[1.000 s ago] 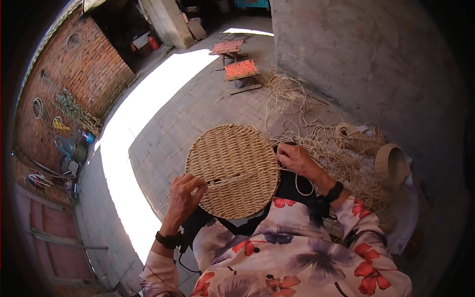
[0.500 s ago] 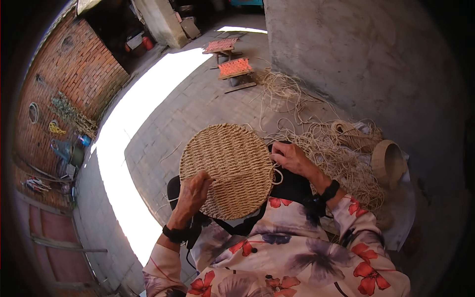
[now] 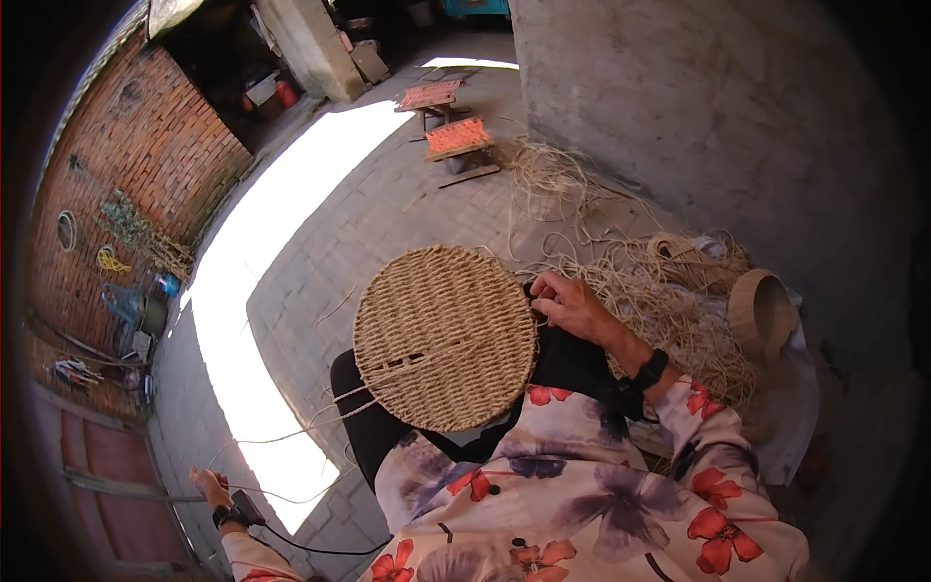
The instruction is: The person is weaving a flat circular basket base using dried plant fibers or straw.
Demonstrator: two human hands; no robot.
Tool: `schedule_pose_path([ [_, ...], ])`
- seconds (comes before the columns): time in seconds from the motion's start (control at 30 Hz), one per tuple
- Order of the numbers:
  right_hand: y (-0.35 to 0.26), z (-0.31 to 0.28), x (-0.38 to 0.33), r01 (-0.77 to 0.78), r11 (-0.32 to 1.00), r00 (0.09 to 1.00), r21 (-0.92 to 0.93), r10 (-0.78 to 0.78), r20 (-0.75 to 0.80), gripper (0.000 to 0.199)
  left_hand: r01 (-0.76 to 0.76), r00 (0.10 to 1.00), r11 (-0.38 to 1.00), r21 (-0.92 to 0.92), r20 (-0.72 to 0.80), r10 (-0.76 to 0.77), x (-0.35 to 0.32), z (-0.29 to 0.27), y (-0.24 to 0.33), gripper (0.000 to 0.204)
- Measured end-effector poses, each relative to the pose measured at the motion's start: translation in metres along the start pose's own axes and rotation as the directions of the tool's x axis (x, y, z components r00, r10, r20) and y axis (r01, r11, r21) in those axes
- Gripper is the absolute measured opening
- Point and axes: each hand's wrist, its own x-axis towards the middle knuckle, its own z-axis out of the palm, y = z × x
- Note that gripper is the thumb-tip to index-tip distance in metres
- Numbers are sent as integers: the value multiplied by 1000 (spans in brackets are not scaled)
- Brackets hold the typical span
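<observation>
A round, tightly woven straw-coloured mat [image 3: 446, 330] rests on my lap, with a narrow slit in its weave left of centre. From its left edge a pale cord [image 3: 291, 434] stretches out toward my left hand [image 3: 210, 485]. That hand is far out at the lower left, its fingers closed on the cord. At the mat's right rim is my right hand [image 3: 572, 306], thumb and fingers drawn together. What lies between those fingertips is hidden.
A tangled heap of cord [image 3: 669, 320] lies on the right, with a cord roll [image 3: 693, 264] and a round woven basket [image 3: 762, 315]. Two stools with orange woven seats [image 3: 458, 139] stand ahead. A concrete wall [image 3: 708, 116] rises at right; a brick wall [image 3: 145, 136] is at left.
My left hand has swung from the mat's front out to the lower left, drawing the cord taut. The cord loop below my right hand has gone in. My right hand stays by the rim.
</observation>
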Motion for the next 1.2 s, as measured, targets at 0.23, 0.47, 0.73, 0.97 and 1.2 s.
schedule_pose_path([
  [0.23, -12, 14, -13, 127, 985, 944, -118, -157, -291, 11, -256, 426, 958, -127, 875, 230, -293, 141, 98, 17],
  [0.47, -7, 18, -17, 182, 981, 942, -69, -194, -274, 7, -903, -288, 104, -417, 768, 572, -448, 198, 92, 17],
  [0.73, -13, 21, -26, 149, 983, 952, -105, -172, -254, 7, -884, -188, 187, -429, 691, 698, -443, 207, 78, 10],
  [0.97, -13, 27, -26, 200, 956, 949, -213, -243, -200, 7, -907, -264, 69, -416, 689, 675, -472, 204, 92, 15],
  [1.2, -11, 26, -25, 252, 947, 940, -199, -289, -184, 8, -968, -221, -8, -249, 845, 487, -429, 207, 85, 19],
])
